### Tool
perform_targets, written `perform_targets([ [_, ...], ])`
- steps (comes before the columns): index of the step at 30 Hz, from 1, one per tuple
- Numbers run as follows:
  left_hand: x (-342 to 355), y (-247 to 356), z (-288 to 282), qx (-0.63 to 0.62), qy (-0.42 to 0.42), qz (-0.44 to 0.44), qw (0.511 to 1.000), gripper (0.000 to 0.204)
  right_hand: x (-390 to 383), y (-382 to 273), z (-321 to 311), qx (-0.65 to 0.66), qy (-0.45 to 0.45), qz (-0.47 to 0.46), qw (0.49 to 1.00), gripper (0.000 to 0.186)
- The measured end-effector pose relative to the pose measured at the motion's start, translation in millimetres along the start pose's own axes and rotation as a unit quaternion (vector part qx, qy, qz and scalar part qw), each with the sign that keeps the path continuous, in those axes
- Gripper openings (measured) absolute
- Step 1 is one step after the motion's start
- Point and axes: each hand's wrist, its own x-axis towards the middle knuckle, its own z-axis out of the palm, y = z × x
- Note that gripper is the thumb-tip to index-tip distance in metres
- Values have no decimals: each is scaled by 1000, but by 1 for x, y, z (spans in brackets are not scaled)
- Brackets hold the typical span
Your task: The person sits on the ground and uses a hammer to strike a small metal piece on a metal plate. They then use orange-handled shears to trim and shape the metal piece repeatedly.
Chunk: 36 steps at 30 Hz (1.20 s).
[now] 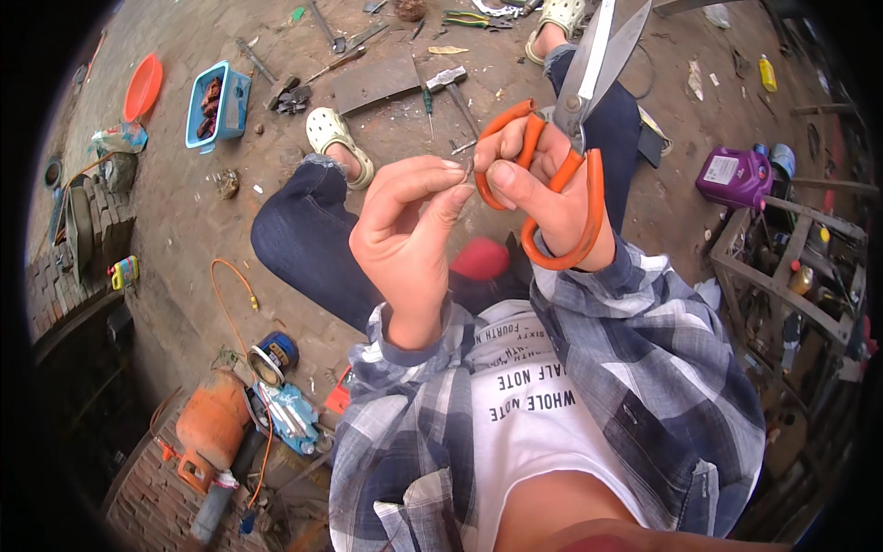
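Above the lap, the right hand (pixel 543 184) grips orange-handled scissors (pixel 575 120), blades apart, beside the left hand (pixel 409 230) pinching a tiny piece, with a hammer (pixel 451 87), blue tray (pixel 218 106) and purple jug (pixel 733 177) around.

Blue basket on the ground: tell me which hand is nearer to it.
Left. The left hand is raised right of the blue basket; the right hand, holding orange scissors, is farther right.

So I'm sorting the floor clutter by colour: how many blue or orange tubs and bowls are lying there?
2: a blue plastic tub at upper left, and an orange bowl just left of it. Others may be hidden.
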Motion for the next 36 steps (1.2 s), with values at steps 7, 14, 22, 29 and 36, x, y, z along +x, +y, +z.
perform_targets([
  [7,-9,9,-10,-50,-65,-25,996,13,-3,-9,6,-24,-67,62,996,32],
  [14,-13,0,-28,-63,-86,-56,993,14,-5,-9,7,52,-128,189,972,25],
  [22,-13,4,-36,-92,-131,-103,982,15,-10,-5,8,154,-167,287,931,23],
  [29,-14,2,-42,-90,-144,-98,981,14,-11,-3,8,156,-161,316,922,21],
  [36,-22,-5,-20,-165,-12,-110,980,10,-5,8,15,58,-57,146,986,21],
])
